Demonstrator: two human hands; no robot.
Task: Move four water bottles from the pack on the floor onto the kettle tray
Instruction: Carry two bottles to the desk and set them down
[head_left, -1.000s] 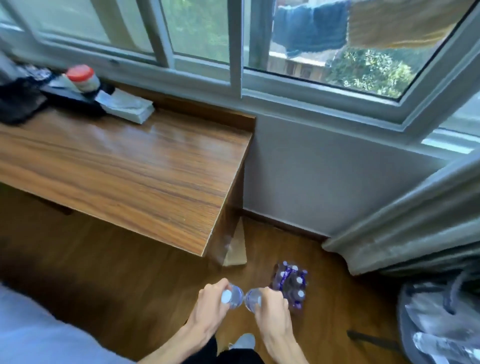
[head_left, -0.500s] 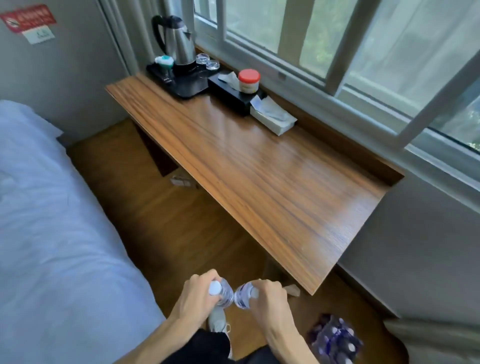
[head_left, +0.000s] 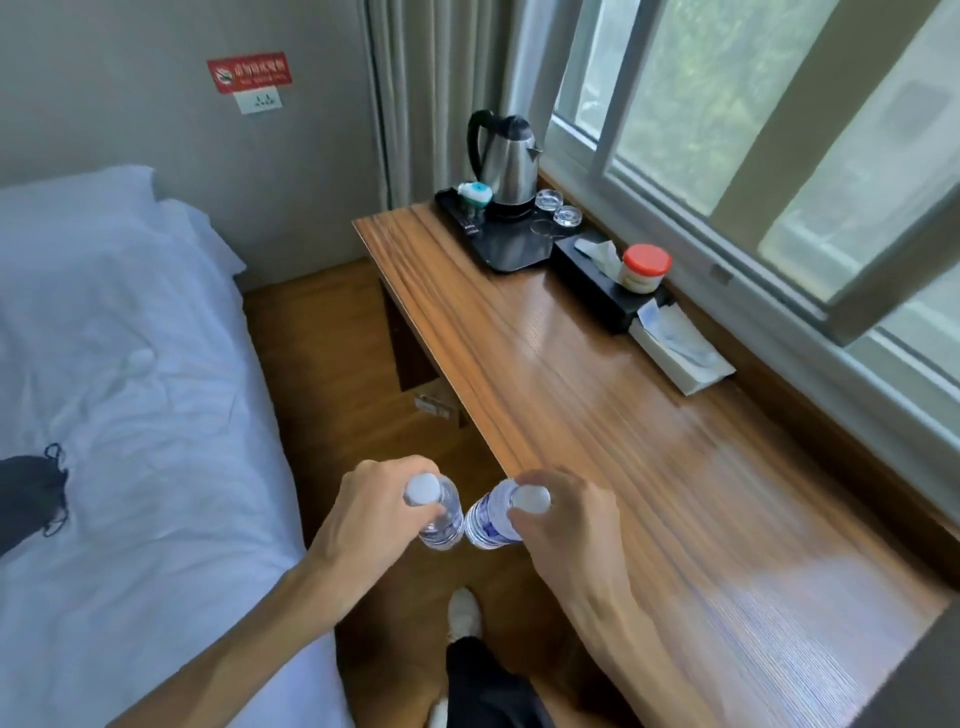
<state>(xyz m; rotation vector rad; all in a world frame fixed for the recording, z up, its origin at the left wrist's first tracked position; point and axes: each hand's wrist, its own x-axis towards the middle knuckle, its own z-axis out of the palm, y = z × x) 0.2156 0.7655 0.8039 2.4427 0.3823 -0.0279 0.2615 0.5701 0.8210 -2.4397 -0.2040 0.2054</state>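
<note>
Two bottles, one (head_left: 441, 522) clasped by the cap end in the left hand (head_left: 371, 514) and one (head_left: 491, 522) in the right (head_left: 566, 517), hang near, apparently for carrying to the far tray (head_left: 511, 249).

Light: soft daylight from the window (head_left: 779, 130) | Glare: pale sheen on the worktop (head_left: 597, 415) | Blur: near worktop smeared | Distortion: wide-angle bending at edges

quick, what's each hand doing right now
Left hand: closed around the neck of a water bottle.
Right hand: closed around the neck of a second water bottle.
</note>
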